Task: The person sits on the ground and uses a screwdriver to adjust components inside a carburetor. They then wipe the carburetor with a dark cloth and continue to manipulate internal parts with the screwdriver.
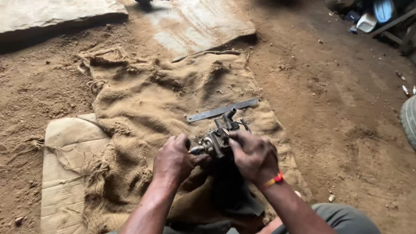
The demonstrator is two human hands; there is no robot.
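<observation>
Brown earth floor [346, 112] fills most of the view, dusty and scattered with small stones. On it lies one wide burlap sack [164, 99], wrinkled and frayed at its edges. One piece of flat cardboard [65, 173] lies partly under the left side of the sack. Two pale flat slabs [52, 15] lie at the far edge of the floor, one on the left and one near the middle.

Over the near part of the sack, both hands hold one small metal engine part [214, 138], maybe a carburettor, grey and oily. Its long axis runs about from left to right between the hands, and its short bent tube points up and away from the person. A dark cloth [232, 190] hangs below it, over the person's lap.

One left hand [173, 160] is closed around the left end of the part, the thumb reaching across to it. One right hand [255, 156] is wrapped over the right side, fingers curled; one red and orange band [273, 180] sits on its wrist.

One flat metal strip [223, 109] lies on the sack just beyond the part, its length running left to right and slightly tilted.
</observation>
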